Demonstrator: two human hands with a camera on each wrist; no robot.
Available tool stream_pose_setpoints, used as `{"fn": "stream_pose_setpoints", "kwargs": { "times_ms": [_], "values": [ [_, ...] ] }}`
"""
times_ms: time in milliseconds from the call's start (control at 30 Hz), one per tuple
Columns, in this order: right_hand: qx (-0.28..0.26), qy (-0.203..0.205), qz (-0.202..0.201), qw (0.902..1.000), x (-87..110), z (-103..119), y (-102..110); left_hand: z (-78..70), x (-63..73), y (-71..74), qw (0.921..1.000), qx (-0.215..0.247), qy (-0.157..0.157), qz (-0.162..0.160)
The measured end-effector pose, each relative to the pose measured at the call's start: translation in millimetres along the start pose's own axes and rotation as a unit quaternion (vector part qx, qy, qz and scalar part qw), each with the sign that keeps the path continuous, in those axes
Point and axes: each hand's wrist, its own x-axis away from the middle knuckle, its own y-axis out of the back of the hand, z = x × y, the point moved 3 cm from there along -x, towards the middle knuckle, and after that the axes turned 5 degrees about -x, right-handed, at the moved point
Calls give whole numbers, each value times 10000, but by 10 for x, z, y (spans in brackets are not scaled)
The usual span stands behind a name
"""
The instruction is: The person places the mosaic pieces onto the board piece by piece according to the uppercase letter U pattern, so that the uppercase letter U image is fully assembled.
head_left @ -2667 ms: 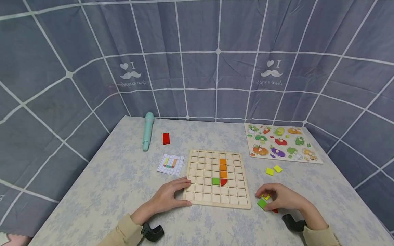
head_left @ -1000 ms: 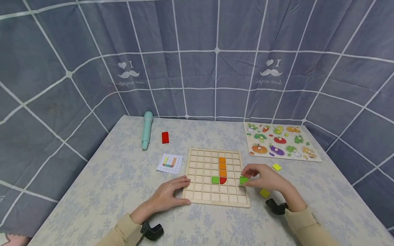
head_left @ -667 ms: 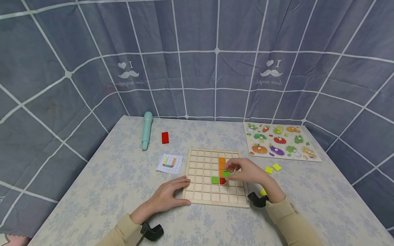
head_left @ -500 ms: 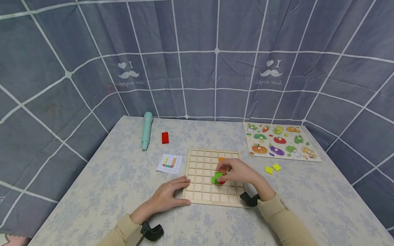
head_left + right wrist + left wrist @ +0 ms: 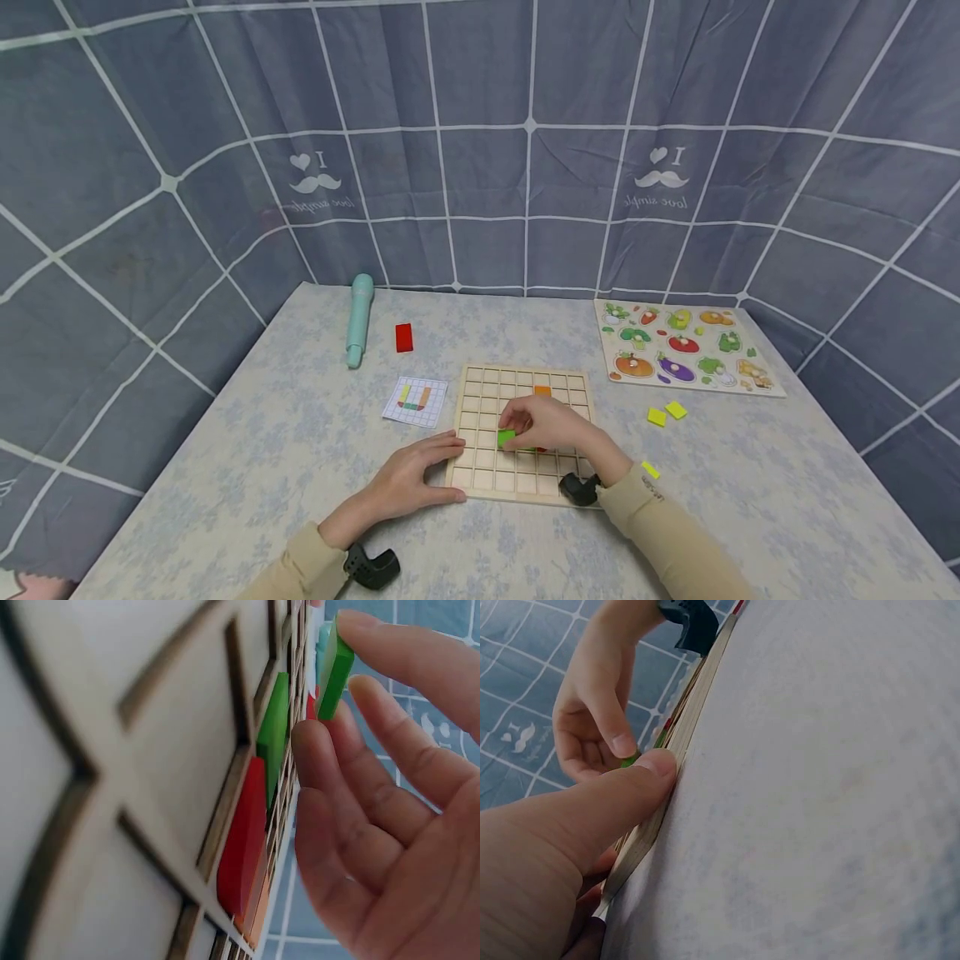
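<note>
Shifted leftward over the grid board (image 5: pixel 483 479) since a second ago, from its right edge to just left of the seated green tile (image 5: pixel 274 739): right hand (image 5: pixel 551 423) with green tile (image 5: pixel 506 437). Grip on that side grasping the tile between thumb and fingertips, just above the surface in the right wrist view. Left hand (image 5: pixel 408 479) unmoved, unclenched, with fingers at the board's left edge and thumb at its near-left corner. Noted on the board: red rounded piece (image 5: pixel 244 847) next to the seated green tile, and orange tile (image 5: pixel 542 391) farther back. Recorded on the worktop (image 5: pixel 480 554): pattern card (image 5: pixel 415 402) left of the board; red block (image 5: pixel 404 337) and turquoise microphone (image 5: pixel 360 321) beyond; yellow tiles (image 5: pixel 657 417) to the right, one near the right sleeve (image 5: pixel 637 504); vegetable puzzle (image 5: pixel 686 346) at far right.
</note>
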Motion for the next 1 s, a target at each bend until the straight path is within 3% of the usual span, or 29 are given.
{"fn": "stream_pose_setpoints", "kwargs": {
  "times_ms": [533,1000],
  "values": [
    [82,158,7,9998,-36,-68,-48,2,0,1,10000,-17,-7,6],
    [285,52,-96,9995,-23,-58,-51,-2,0,0,10000,8,15,15]
  ]
}}
